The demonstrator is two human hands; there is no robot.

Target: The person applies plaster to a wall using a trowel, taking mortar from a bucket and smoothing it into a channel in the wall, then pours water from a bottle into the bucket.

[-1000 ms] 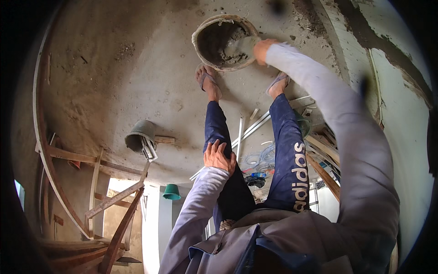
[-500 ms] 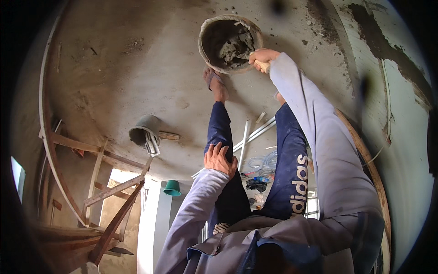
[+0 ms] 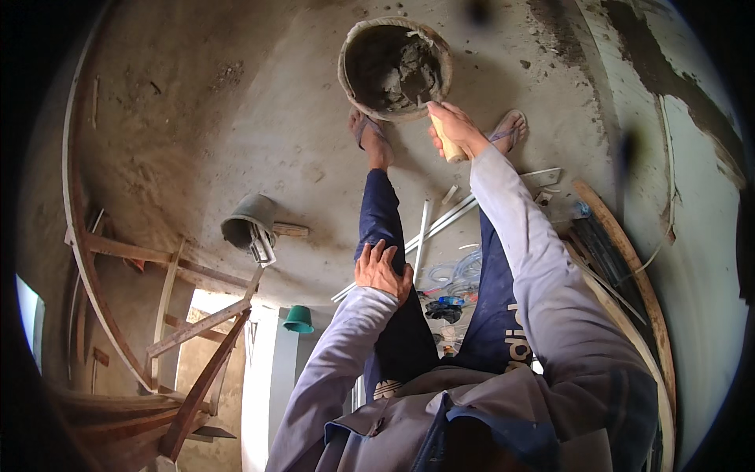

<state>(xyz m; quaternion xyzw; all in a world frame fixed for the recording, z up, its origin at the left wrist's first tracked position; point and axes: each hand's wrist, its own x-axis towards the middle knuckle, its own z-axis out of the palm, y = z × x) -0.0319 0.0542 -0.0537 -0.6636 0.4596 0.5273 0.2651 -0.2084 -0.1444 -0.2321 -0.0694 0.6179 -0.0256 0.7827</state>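
My right hand (image 3: 459, 130) is closed round the pale wooden handle of a trowel (image 3: 451, 149) at the near right rim of a round bucket (image 3: 347, 88). The trowel's metal neck reaches over the rim; its blade is buried in or covered by the wet grey mortar (image 3: 418, 71) heaped on the bucket's right side. My left hand (image 3: 381, 272) lies on my left knee with its fingers spread, holding nothing.
Left of my legs a grey bucket (image 3: 250, 212) lies tipped with metal tools in it. A green bucket (image 3: 299, 318) is below. White pipes (image 3: 440, 224) and tangled clear tubing lie between my legs. Timber framing (image 3: 200, 326) stands left; wooden boards (image 3: 629, 244) lean along the right wall.
My right hand has drawn back toward me, showing more of the trowel's handle, which now tilts more upright in view. The mortar's shape has shifted. My left hand stays on the knee.
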